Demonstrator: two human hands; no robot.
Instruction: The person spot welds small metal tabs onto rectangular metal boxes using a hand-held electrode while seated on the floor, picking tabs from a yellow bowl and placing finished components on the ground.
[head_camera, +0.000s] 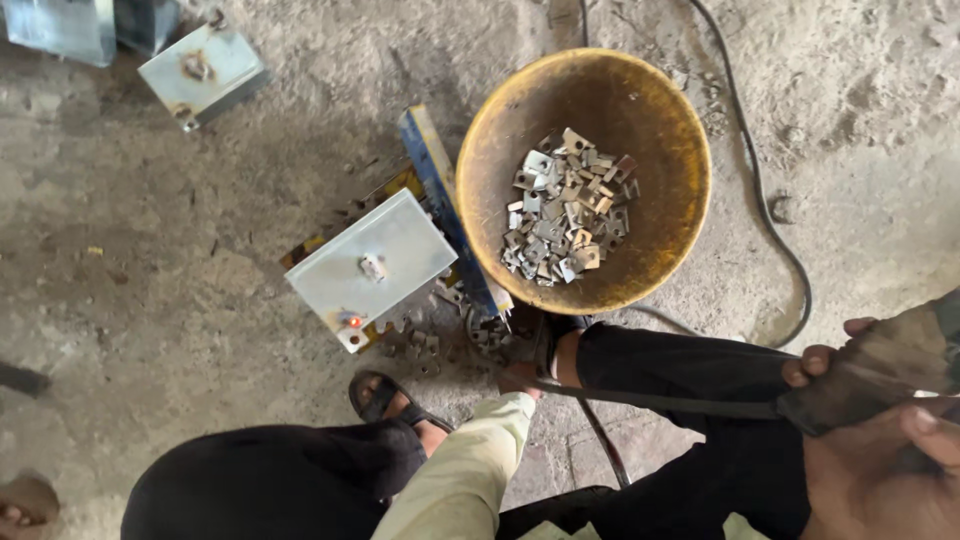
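Plates (566, 208), small, stiff, sharp-edged and light, lie heaped in the bowl (480, 190) and scattered on the floor near the left hand (520, 378), its grip hidden; right hand (880, 420) clasps a dark tool.

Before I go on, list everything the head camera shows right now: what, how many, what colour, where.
Bowl: one, yellow-brown, round, upper centre on the floor.
Small metal pieces: a heap, too many to count, silvery-grey with some rusty, inside the bowl.
Loose metal pieces: several, grey, on the floor below the near metal box.
Near metal box: one, silvery, centre, with a glowing spot near its lower edge.
Blue and yellow bar: one, beside the near box.
Far metal box: one, silvery, upper left.
Cable: one, black, curving on the floor at right.
Concrete floor: grey, dusty.
Left hand: cream sleeve, reaching down near the loose pieces.
Right hand: lower right, gripping a dark tool.
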